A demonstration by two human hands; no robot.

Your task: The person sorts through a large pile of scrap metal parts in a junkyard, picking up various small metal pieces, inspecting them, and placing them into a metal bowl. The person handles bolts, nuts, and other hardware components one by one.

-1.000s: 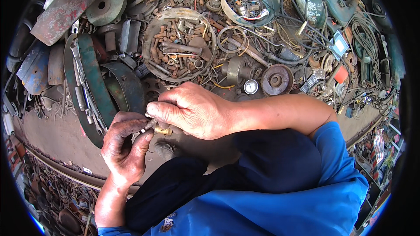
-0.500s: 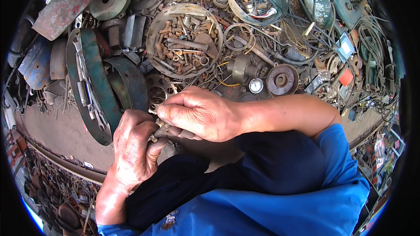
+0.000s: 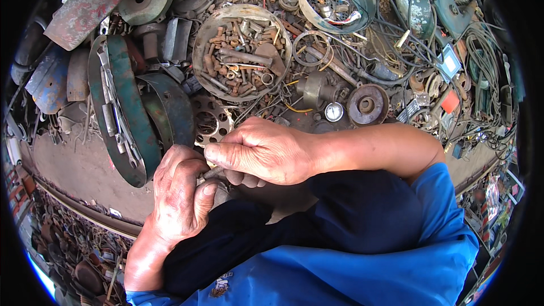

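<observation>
The left hand (image 3: 180,195) is curled tightly around a small metal part (image 3: 208,174), thumb pressed up against it, so that only a short grey stub shows between the two hands; what kind of part it is cannot be told. The right hand (image 3: 262,152) comes across from the right and pinches the exposed end of that same piece between forefinger and thumb, its other fingers folded beneath. The two hands touch, held just above the person's dark trouser knee (image 3: 351,215) and close to the body. To work such a small piece well, the left hand should hold it steady as an anchor while the right does the fine turning or pulling, with the grip kept near the tip so it does not slip into the clutter. Just beyond the knuckles lies a perforated metal disc (image 3: 211,122), and beside it a curved green metal band (image 3: 127,107). Farther out sits a round pan of rusty bolts and nuts (image 3: 242,51), then a small gauge (image 3: 334,111), a grooved pulley (image 3: 367,104), and tangled wires (image 3: 481,62) spread over the ground.
</observation>
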